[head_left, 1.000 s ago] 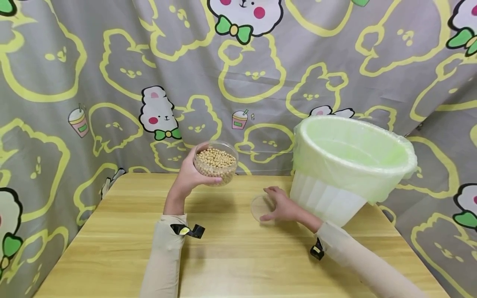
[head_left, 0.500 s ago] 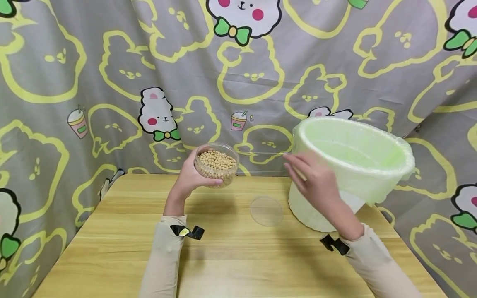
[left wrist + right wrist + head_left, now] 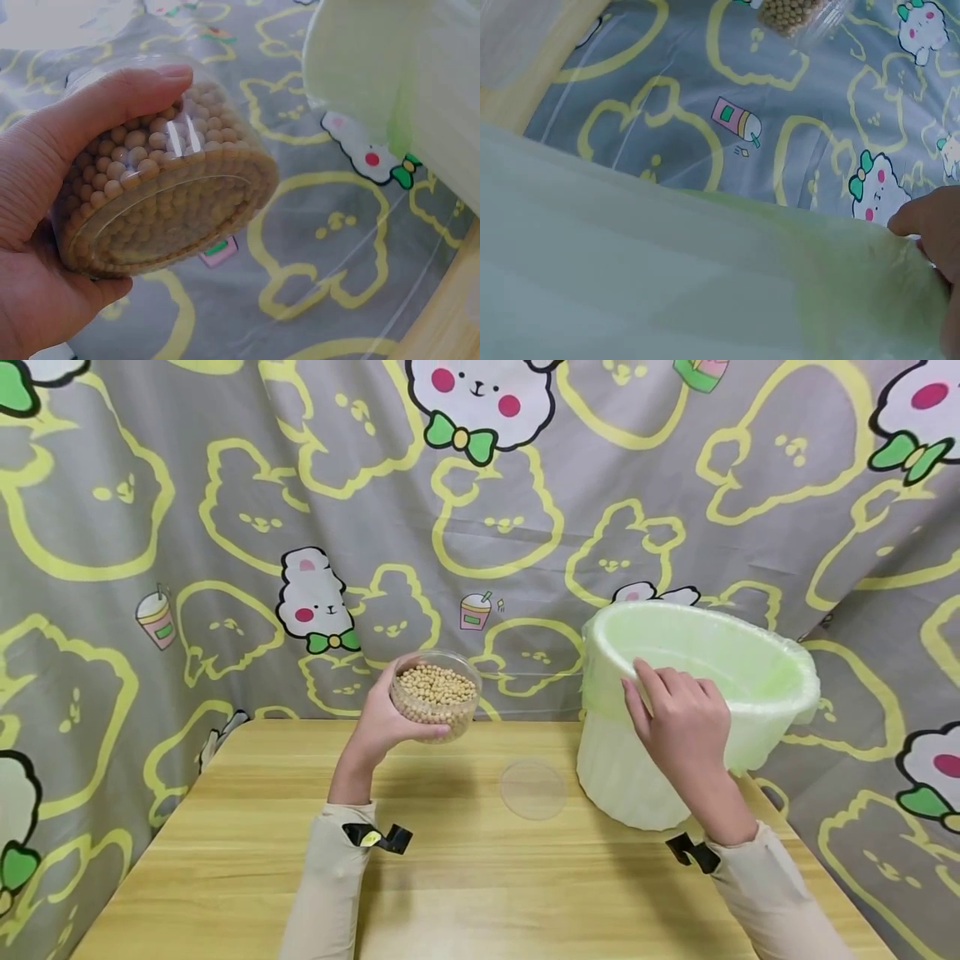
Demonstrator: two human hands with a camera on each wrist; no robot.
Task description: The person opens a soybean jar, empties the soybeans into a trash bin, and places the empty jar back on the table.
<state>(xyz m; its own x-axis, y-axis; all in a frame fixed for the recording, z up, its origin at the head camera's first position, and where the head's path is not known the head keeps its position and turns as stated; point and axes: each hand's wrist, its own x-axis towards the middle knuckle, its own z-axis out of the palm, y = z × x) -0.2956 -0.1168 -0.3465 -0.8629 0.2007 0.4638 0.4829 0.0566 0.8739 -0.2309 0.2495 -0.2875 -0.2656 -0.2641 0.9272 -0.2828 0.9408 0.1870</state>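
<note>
A grey curtain [image 3: 517,568] hangs beyond both hands, loosely creased and covered in yellow animal outlines. A white printed animal with a green bow [image 3: 312,597] sits above and to the left of the left hand [image 3: 381,720]; a pink printed cup [image 3: 476,611] shows higher up, between that hand and the right hand [image 3: 686,722]. Below both spreads a pale wood-grain table [image 3: 465,868]. Soft shadow [image 3: 442,777] falls beneath the left hand, with a dull sheen nearer the wearer.
</note>
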